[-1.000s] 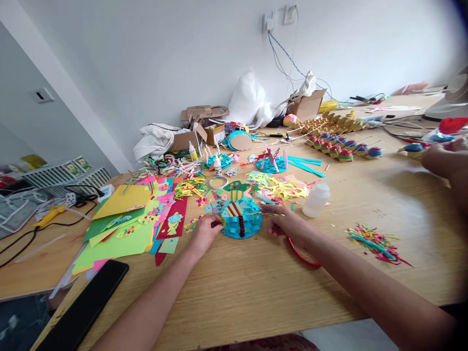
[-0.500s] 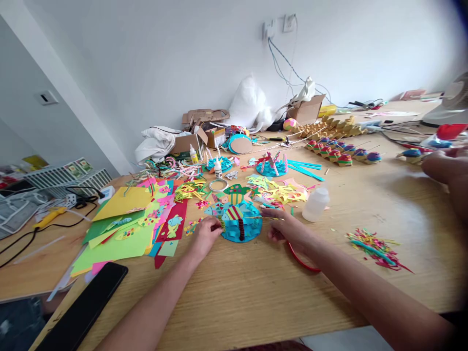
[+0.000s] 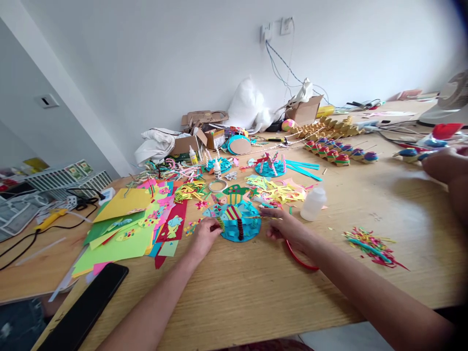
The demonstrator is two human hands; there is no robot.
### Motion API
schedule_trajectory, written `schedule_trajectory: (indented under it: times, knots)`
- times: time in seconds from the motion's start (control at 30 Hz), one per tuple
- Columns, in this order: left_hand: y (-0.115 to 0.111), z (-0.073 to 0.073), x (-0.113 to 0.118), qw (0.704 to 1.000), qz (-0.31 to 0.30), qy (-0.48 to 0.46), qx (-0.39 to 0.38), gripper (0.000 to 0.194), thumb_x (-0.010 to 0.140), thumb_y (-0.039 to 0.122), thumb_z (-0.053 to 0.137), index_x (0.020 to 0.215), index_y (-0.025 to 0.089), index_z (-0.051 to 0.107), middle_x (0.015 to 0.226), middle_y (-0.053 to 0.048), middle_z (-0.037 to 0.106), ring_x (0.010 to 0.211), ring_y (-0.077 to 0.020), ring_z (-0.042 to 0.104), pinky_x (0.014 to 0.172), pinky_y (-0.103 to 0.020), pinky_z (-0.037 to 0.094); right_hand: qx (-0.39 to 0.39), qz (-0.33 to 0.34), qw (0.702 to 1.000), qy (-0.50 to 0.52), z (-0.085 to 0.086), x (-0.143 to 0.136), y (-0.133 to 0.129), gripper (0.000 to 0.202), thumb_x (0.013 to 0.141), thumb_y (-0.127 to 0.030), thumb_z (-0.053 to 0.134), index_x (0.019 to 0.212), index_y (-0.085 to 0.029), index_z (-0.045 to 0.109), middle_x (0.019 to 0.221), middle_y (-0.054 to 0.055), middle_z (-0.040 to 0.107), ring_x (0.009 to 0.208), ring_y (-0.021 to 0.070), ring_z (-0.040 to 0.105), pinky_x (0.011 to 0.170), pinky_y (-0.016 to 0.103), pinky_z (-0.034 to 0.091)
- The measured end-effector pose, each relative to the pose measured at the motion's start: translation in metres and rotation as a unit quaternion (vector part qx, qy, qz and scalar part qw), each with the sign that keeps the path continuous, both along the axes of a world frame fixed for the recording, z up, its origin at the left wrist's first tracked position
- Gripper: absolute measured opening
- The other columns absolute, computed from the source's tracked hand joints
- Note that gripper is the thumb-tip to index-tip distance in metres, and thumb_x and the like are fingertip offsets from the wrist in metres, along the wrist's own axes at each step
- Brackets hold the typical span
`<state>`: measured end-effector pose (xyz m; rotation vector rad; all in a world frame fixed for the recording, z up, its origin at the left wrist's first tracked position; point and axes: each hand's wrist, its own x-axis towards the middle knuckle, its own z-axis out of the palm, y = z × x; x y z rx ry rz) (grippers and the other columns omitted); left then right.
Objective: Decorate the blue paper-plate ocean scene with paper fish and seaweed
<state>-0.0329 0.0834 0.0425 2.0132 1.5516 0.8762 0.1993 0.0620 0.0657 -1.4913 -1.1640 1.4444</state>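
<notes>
A round blue paper base (image 3: 250, 233) lies in front of me, with paper fish standing above it. A red-and-yellow striped fish (image 3: 231, 213) is near a dark brown fuzzy stem (image 3: 240, 229). My left hand (image 3: 205, 235) is closed at the base's left edge, its fingertips pinched on a yellow-green fuzzy stem (image 3: 221, 224). At the base's right side, my right hand (image 3: 283, 225) is closed around a thin stick (image 3: 268, 218) that points left toward the fish. The stick's exact kind is too small to tell.
Coloured paper sheets (image 3: 120, 243) and a black phone (image 3: 86, 307) lie left. A translucent bottle (image 3: 313, 204), a red curved strip (image 3: 298, 258) and paper shreds (image 3: 373, 247) are right. Behind stand glue bottles (image 3: 217, 168) and another blue base (image 3: 270, 167). Another person's hand (image 3: 444, 168) is far right.
Both hands keep nearly the same place and grip. The view has shifted very slightly; the base and the fish look unchanged.
</notes>
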Motion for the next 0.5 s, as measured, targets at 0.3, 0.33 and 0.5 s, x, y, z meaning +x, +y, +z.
schedule_trajectory:
  times: [0.3, 0.33, 0.5]
  knots:
    - [0.0028, -0.0011, -0.0027, 1.0, -0.006, -0.006, -0.014, 0.01, 0.063, 0.005, 0.06, 0.061, 0.015, 0.06, 0.064, 0.002, 0.059, 0.065, -0.013, 0.055, 0.063, -0.022, 0.042, -0.002, 0.008, 1.0, -0.027, 0.0045, -0.0032, -0.0036, 0.056, 0.07, 0.0, 0.039, 0.123, -0.017, 0.048, 0.096, 0.006, 0.066, 0.042, 0.0024, 0.052, 0.037, 0.012, 0.04]
    - [0.0028, -0.0012, -0.0031, 1.0, -0.007, -0.007, -0.015, 0.01, 0.064, 0.005, 0.06, 0.061, 0.015, 0.06, 0.064, 0.002, 0.059, 0.065, -0.0127, 0.055, 0.063, -0.022, 0.041, 0.0, 0.013, 1.0, -0.026, 0.0048, -0.0037, -0.004, 0.056, 0.07, 0.0, 0.038, 0.122, -0.017, 0.048, 0.092, 0.006, 0.067, 0.042, 0.0027, 0.052, 0.037, 0.012, 0.04]
    - [0.0025, -0.0014, -0.0045, 1.0, -0.008, -0.007, -0.02, 0.01, 0.065, 0.006, 0.06, 0.062, 0.015, 0.059, 0.065, 0.002, 0.059, 0.066, -0.0127, 0.055, 0.063, -0.022, 0.041, -0.001, 0.012, 1.0, -0.025, 0.0065, -0.0052, -0.0048, 0.057, 0.069, 0.001, 0.036, 0.123, -0.014, 0.048, 0.082, 0.005, 0.067, 0.039, 0.0032, 0.051, 0.036, 0.013, 0.039]
